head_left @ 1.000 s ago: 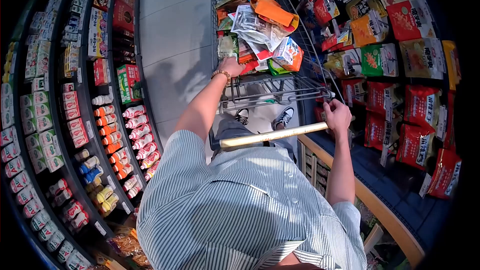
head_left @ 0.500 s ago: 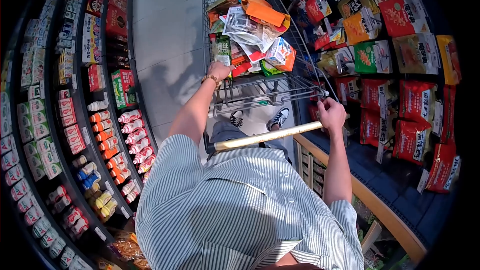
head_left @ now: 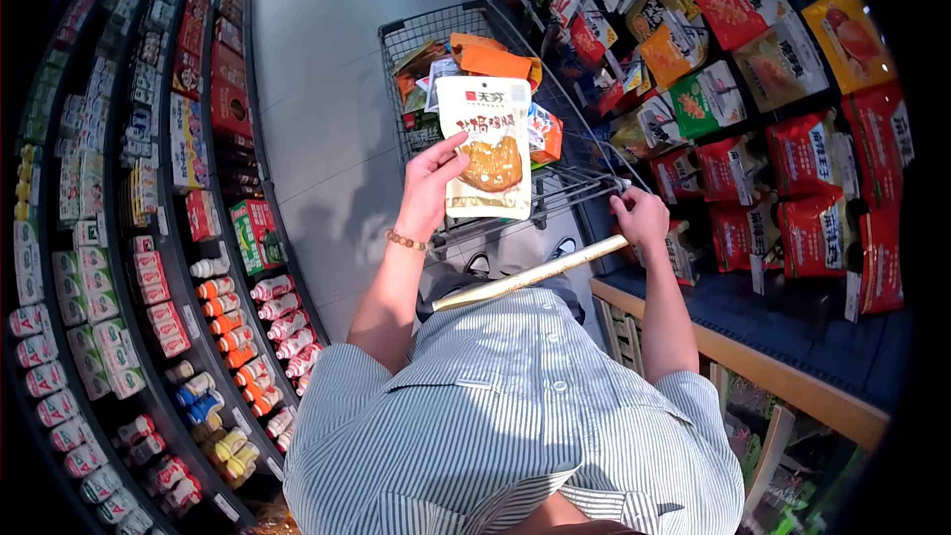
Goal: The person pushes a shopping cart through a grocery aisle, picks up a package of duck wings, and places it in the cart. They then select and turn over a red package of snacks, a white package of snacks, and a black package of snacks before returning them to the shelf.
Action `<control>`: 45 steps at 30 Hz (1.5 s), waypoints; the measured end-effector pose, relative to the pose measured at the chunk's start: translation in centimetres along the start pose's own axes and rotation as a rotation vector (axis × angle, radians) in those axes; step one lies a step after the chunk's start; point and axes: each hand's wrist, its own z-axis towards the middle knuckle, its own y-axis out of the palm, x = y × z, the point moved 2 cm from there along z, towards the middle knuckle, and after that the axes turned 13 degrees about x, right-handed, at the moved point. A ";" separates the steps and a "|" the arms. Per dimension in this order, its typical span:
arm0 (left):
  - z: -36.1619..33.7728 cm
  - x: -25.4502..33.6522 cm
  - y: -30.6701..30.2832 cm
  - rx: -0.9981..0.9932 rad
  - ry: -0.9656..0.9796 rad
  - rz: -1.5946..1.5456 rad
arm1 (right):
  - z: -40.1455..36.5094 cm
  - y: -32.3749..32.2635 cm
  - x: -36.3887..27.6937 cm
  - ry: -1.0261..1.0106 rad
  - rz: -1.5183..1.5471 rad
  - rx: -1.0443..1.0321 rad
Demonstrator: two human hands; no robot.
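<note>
My left hand (head_left: 433, 178) is closed on the left edge of a cream-coloured snack pouch (head_left: 485, 193), held upright with its printed front facing me. The pouch hangs above the near part of a grey wire shopping cart (head_left: 394, 45) and hides some of the packets inside. An orange packet (head_left: 490, 59) and an orange-and-white box (head_left: 546, 134) show around it. My right hand (head_left: 644, 215) is wrapped at the right end of the cart's pale handle (head_left: 535, 272), by the metal side frame.
On the left, curved shelves hold rows of drink bottles (head_left: 294, 327) and cartons (head_left: 74, 337). Red snack bags (head_left: 807, 154) hang on the right rack, close to the cart. A wooden ledge (head_left: 792, 381) runs along below it. Tiled floor (head_left: 327, 59) stretches ahead.
My left hand has come up out of the cart, lifting the cream snack pouch towards me. The right hand stays at the handle end. The view has shifted slightly.
</note>
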 end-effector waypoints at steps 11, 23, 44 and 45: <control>-3.2 -2.5 4.9 -0.343 -0.032 -0.010 | -4.9 -2.1 -7.3 0.203 1.296 -0.236; -5.4 -5.4 11.1 -0.356 -0.119 0.084 | -9.6 -5.0 -7.3 0.428 1.248 -0.096; -6.5 -6.2 14.8 -0.407 -0.260 0.247 | -9.0 -6.7 -2.7 0.514 1.375 -0.085; -6.6 -6.1 14.9 -0.389 -0.251 0.247 | -8.5 -6.8 -2.5 0.504 1.377 -0.106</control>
